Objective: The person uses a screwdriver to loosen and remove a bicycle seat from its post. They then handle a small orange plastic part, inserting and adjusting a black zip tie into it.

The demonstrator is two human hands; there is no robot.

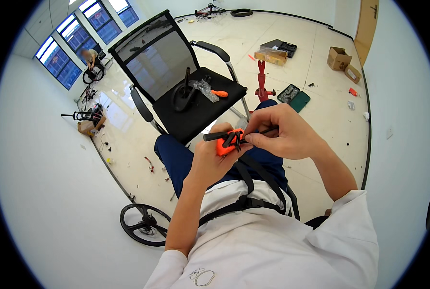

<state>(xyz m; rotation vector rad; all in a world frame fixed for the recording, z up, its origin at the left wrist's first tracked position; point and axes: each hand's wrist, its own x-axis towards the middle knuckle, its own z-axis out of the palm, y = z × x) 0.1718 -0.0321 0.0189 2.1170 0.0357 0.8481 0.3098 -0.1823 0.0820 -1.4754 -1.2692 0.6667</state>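
Over my lap, my left hand point(206, 161) is closed around an orange hex key holder point(223, 147). Several black hex keys point(215, 137) are lodged in it, one sticking out to the left. My right hand point(288, 132) meets the holder's right side, thumb and forefinger pinching a thin black hex key point(271, 130). Whether that key is still seated in the holder is hidden by my fingers. Ahead of my knees stands a black mesh office chair point(176, 126). Its seat carries a black bicycle saddle point(181, 99), a clear plastic bag point(205, 89) and an orange-handled item point(219, 93).
A red metal stand point(261, 81) rises beyond my knees, beside an open green tool case point(300, 101). Cardboard boxes point(338, 59) sit by the right wall. A black spoked wheel point(128, 226) lies at lower left. Far left, another person point(88, 57) is beside a wheel.
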